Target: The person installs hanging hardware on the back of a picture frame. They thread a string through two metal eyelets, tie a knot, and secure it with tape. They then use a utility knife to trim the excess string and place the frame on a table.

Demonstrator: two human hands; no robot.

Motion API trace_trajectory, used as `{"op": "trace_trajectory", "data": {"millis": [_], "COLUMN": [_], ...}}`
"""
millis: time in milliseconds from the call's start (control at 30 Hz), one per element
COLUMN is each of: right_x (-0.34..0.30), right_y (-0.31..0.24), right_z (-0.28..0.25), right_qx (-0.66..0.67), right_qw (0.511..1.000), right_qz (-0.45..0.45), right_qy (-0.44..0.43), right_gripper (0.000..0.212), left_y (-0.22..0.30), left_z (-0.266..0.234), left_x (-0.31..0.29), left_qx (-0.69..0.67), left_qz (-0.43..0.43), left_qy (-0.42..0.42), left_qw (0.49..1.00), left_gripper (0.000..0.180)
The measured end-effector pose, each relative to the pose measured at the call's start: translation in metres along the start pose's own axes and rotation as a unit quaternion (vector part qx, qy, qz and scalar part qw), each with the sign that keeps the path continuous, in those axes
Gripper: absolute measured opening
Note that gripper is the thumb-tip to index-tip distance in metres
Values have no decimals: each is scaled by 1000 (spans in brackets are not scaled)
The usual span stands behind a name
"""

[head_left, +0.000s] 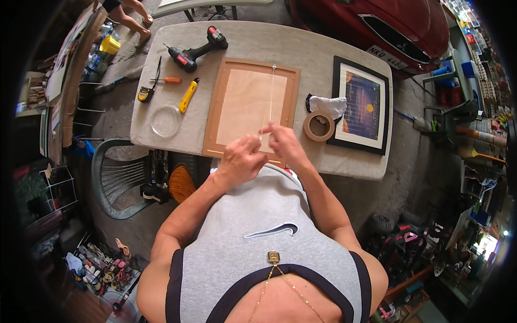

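A picture frame (215,116) lies face down on the table, its pale back panel bordered by brown tape. From a small metal fastener (274,67) at its far edge, a thin white string (271,99) runs toward me. Over the near edge of the frame, my left hand (242,156) is closed in a fist on the string. Close beside it, my right hand (285,144) has its fingers bent around the string, with the index finger crossing it. The exact grip between the fingertips is too small to make out.
On the left of the table (253,40) lie a cordless drill (191,51), tape measure (145,94), screwdriver (172,80), yellow utility knife (188,96) and clear coil (166,120). To the right are a tape roll (307,129), white cloth (328,106) and black-framed picture (336,97). A chair (102,183) stands near left.
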State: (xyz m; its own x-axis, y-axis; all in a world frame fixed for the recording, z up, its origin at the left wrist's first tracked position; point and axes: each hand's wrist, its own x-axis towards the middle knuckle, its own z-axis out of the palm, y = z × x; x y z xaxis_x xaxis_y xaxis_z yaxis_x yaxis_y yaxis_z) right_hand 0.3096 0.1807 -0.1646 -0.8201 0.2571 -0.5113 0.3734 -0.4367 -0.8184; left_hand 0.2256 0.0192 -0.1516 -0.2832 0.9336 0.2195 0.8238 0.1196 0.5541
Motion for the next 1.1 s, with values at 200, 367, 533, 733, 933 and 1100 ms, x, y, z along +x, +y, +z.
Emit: {"op": "trace_trajectory", "data": {"millis": [200,367,533,733,933,1100], "right_x": [-20,-37,-18,-14,-29,-27], "right_y": [-16,-23,-16,-24,-42,-45], "right_z": [9,2,6,10,2,0], "right_qx": [33,-181,-217,89,-288,-252], "right_qw": [997,913,964,990,819,947], "right_qz": [-56,-2,-153,-42,-123,-117], "right_qy": [-45,-366,30,-98,-481,-160], "right_gripper": [31,29,35,43,34,35], "left_y": [-5,-9,10,17,1,15], "left_z": [-8,-19,-40,-39,-36,-57], "left_x": [-5,2,4,0,-3,3], "left_qx": [-547,-924,-333,-150,-871,-455], "left_qz": [-191,-173,-148,-18,-215,-158], "left_qy": [30,-7,21,-8,12,78], "left_qw": [815,341,931,989,442,873], "left_gripper": [12,16,7,5,15,13]}}
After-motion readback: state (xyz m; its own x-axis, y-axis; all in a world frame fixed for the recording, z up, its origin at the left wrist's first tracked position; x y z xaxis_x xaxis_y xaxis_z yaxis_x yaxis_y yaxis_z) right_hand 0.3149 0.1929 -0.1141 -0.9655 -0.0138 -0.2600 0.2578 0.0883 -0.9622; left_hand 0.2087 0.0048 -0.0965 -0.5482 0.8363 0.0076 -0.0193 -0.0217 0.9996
